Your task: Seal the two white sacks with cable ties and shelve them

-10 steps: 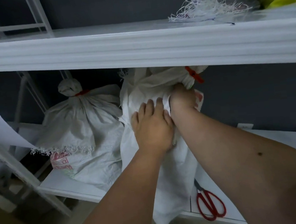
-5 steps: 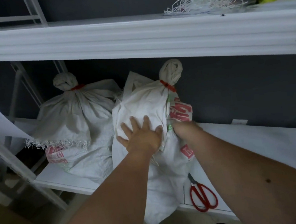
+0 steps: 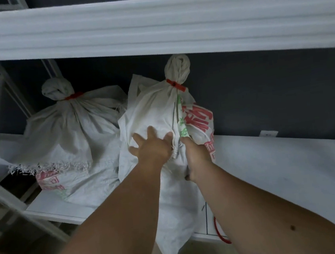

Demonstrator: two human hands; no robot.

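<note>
The left hand (image 3: 151, 149) presses flat and the right hand (image 3: 196, 157) grips a fold of the second sack (image 3: 156, 111), whose bottom overhangs the shelf (image 3: 270, 167) edge; released carelessly, it may slide off.

Dim, flat light here — my forearms read soft and slightly blurred up close, and the upper shelf (image 3: 151, 25) bows from wide-angle distortion.

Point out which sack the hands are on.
The right-hand sack, with big red print; both the left hand and right hand touch it. The left-hand sack stands untouched.
</note>
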